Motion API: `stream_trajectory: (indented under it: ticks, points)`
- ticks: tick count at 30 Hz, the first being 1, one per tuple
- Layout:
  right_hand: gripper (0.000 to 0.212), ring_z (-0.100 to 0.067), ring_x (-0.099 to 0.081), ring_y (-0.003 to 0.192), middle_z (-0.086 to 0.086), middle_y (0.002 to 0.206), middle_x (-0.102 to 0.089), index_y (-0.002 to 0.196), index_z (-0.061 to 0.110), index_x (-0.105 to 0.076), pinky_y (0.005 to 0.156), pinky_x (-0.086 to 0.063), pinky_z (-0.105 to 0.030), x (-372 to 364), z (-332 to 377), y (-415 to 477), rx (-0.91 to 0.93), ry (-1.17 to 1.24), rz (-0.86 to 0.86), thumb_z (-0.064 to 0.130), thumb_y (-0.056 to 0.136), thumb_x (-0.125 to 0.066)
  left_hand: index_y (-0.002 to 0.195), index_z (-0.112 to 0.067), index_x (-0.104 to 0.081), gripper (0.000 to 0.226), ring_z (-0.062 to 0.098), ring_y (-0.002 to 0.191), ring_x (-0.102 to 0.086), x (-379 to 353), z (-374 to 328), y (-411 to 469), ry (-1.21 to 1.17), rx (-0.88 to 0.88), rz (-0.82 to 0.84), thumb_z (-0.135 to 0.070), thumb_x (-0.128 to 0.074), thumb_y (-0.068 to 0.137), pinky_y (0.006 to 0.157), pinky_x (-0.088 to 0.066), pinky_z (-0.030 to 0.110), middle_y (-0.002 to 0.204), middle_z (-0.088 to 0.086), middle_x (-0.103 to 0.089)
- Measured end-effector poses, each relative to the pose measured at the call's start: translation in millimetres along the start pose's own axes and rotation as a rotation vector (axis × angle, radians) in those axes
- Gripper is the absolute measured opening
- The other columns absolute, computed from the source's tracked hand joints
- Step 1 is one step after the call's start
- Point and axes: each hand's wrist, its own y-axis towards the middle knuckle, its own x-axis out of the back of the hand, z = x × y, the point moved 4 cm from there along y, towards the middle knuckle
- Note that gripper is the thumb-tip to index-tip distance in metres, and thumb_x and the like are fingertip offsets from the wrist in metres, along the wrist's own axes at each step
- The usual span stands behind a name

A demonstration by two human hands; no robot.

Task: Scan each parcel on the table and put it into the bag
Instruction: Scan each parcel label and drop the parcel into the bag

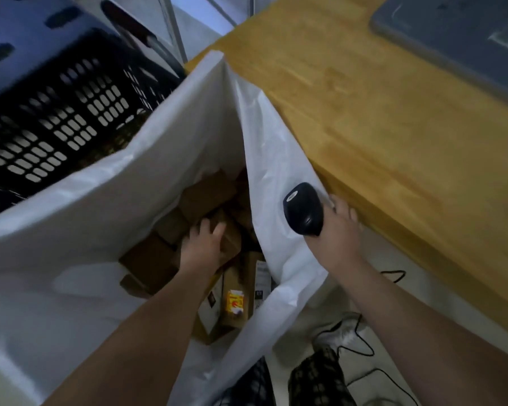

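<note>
Wooden desk [393, 127] at right; white bag [129, 206] open against desk's left edge; black crate [56, 118] beyond bag; brown parcels [153, 256] piled inside bag; left hand [201, 247] spread atop one, grip unclear; right hand [339, 230] grips black scanner [302, 209] beside desk's edge; yellow sticker [234, 301] on one parcel, writing unreadable

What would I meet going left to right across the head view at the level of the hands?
Left wall of the white bag → left hand, down among the cardboard parcels → black scanner → right hand holding it → edge of the wooden table.
</note>
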Motion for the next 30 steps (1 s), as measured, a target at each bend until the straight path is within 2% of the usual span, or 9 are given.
stream_trajectory:
  ticks: [3, 6, 12, 16, 19, 20, 22, 25, 30]
  points:
    - [0.059, -0.03, -0.032, 0.132, -0.006, 0.149, -0.034, 0.142, 0.023, -0.044, 0.107, -0.034, -0.042, -9.0, -5.1, 1.1, 0.013, 0.002, 0.012, 0.025, 0.087, -0.064, 0.148, -0.027, -0.022, 0.069, 0.035, 0.122, -0.042, -4.9, -9.1, 10.0, 0.05, -0.109, 0.075, -0.035, -0.059, 0.09, 0.094, -0.041, 0.041, 0.143, 0.011, -0.032]
    - [0.056, -0.029, -0.031, 0.133, -0.006, 0.148, -0.035, 0.139, 0.021, -0.047, 0.107, -0.035, -0.041, -10.8, -8.3, 0.7, 0.019, 0.007, 0.005, 0.025, 0.086, -0.064, 0.151, -0.021, -0.015, 0.065, 0.034, 0.12, -0.046, 2.7, -9.2, 14.4, -0.006, -0.043, 0.068, -0.014, -0.048, 0.095, 0.087, -0.045, 0.04, 0.14, 0.013, -0.039]
    - [0.051, -0.029, -0.035, 0.128, -0.007, 0.144, -0.04, 0.132, 0.015, -0.052, 0.104, -0.038, -0.041, 8.2, -10.1, -7.9, 0.008, 0.073, 0.005, 0.022, 0.083, -0.065, 0.143, -0.014, -0.032, 0.049, 0.031, 0.121, -0.044, 43.8, -9.7, -19.0, -0.054, -0.074, -0.043, -0.031, -0.042, 0.098, 0.091, -0.041, 0.038, 0.135, 0.011, -0.043]
    - [0.028, -0.03, -0.041, 0.118, -0.009, 0.127, -0.051, 0.106, 0.009, -0.061, 0.093, -0.041, -0.037, 37.0, -16.4, -20.6, 0.006, 0.177, -0.045, 0.017, 0.08, -0.067, 0.136, -0.017, -0.043, 0.038, 0.027, 0.116, -0.048, 85.0, -17.4, -37.9, -0.082, -0.119, -0.181, -0.027, -0.041, 0.1, 0.087, -0.044, 0.037, 0.131, 0.007, -0.048]
    - [0.016, -0.028, -0.053, 0.1, -0.004, 0.097, -0.053, 0.085, 0.015, -0.053, 0.067, -0.042, -0.032, 68.6, -28.8, -29.1, -0.037, 0.226, -0.068, 0.019, 0.081, -0.068, 0.131, -0.017, -0.048, 0.034, 0.026, 0.114, -0.049, 122.7, -39.4, -48.0, -0.063, -0.199, -0.236, -0.029, -0.044, 0.099, 0.089, -0.046, 0.038, 0.128, 0.006, -0.049]
    - [0.02, -0.027, -0.056, 0.091, -0.001, 0.089, -0.053, 0.083, 0.018, -0.048, 0.06, -0.039, -0.03, 81.0, -35.8, -30.7, -0.064, 0.232, -0.068, 0.022, 0.082, -0.068, 0.13, -0.017, -0.05, 0.033, 0.026, 0.113, -0.049, 136.2, -50.5, -49.7, -0.038, -0.229, -0.259, -0.028, -0.044, 0.099, 0.089, -0.047, 0.039, 0.127, 0.006, -0.05]
    - [0.022, -0.024, -0.056, 0.076, 0.001, 0.077, -0.055, 0.083, 0.02, -0.047, 0.056, -0.037, -0.029, 107.9, -52.7, -31.3, -0.119, 0.279, -0.083, 0.025, 0.083, -0.068, 0.129, -0.014, -0.05, 0.034, 0.028, 0.111, -0.05, 162.0, -78.7, -50.0, 0.017, -0.301, -0.295, -0.026, -0.045, 0.098, 0.087, -0.048, 0.041, 0.126, 0.007, -0.051]
    - [0.031, -0.02, -0.048, 0.06, 0.004, 0.058, -0.046, 0.064, 0.021, -0.04, 0.049, -0.03, -0.028, 154.4, -88.0, -29.9, -0.19, 0.414, -0.163, 0.015, 0.082, -0.065, 0.134, -0.013, -0.047, 0.039, 0.028, 0.115, -0.049, 202.5, -140.1, -49.2, 0.071, -0.425, -0.353, -0.025, -0.046, 0.097, 0.087, -0.047, 0.039, 0.13, 0.007, -0.049]
    - [0.032, -0.02, -0.046, 0.055, 0.004, 0.053, -0.043, 0.061, 0.021, -0.038, 0.05, -0.03, -0.026, 237.7, -170.5, -33.4, -0.334, 0.497, -0.326, 0.017, 0.08, -0.063, 0.138, -0.015, -0.042, 0.042, 0.027, 0.121, -0.046, 259.7, -273.2, -52.2, 0.103, -0.624, -0.428, -0.029, -0.045, 0.099, 0.092, -0.044, 0.037, 0.135, 0.006, -0.046]
